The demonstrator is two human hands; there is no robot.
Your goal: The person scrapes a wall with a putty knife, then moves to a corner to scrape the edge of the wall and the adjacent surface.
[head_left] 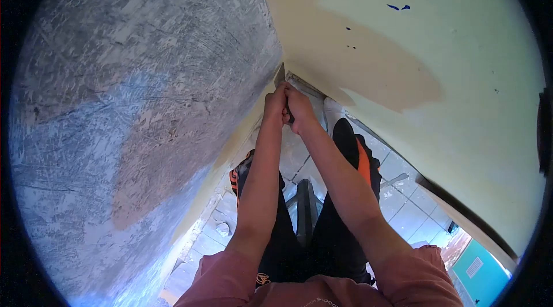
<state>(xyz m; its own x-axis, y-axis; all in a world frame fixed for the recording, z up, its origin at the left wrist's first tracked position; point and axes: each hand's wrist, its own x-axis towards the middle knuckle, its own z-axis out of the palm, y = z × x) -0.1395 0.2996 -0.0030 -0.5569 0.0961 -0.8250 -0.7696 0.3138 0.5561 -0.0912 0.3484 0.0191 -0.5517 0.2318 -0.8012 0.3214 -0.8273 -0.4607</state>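
Observation:
Both my arms reach forward to the inner corner where two walls meet. My left hand (275,103) is closed, pressed against my right hand (299,105), which is closed too. Together they grip what looks like a scraper (280,73). Its thin blade points up into the corner, close to the lower edge of the grey wall (173,76). A dark bit of its handle shows between my hands; the rest is hidden by my fingers. Scratchy, streaked grey coating covers that wall, with a bare yellowish strip along its bottom.
A smooth cream wall (461,76) with a few dark marks rises on the right. My legs stand apart on a dusty tiled floor (397,209), with a dark bar (306,209) between them. A crumpled white scrap (223,229) and a teal panel (481,272) lie lower down.

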